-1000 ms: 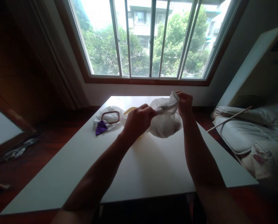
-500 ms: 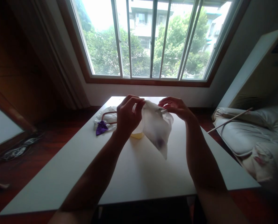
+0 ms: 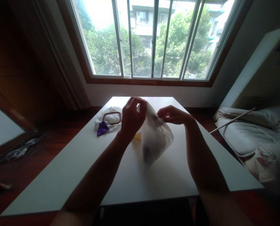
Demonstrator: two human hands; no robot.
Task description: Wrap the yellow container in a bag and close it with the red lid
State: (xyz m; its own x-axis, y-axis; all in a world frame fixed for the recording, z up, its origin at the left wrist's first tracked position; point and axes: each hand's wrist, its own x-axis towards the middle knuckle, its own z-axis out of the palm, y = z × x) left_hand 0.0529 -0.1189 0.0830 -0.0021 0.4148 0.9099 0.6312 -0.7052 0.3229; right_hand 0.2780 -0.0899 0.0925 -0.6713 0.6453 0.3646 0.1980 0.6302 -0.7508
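A thin, translucent white bag or cloth hangs between my hands above the table; I cannot tell which it is. A dark purplish patch shows faintly low on it, and its bottom is blurred. My left hand pinches its upper edge between thumb and fingers. Lower and to the right, the fingers of my right hand are closed on a bunched fold. Partly hidden behind my left hand and the white material is something pale yellow on the table.
Left of my hands lie a reddish-brown rounded rectangular frame, a purple cloth and crumpled white material on the white table. A padded seat with a thin stick stands at right. Beyond the table is a window.
My right hand has moved slightly left and down and closed on a fold. The lower end of the white material has swung left. My left hand has shifted a little right.
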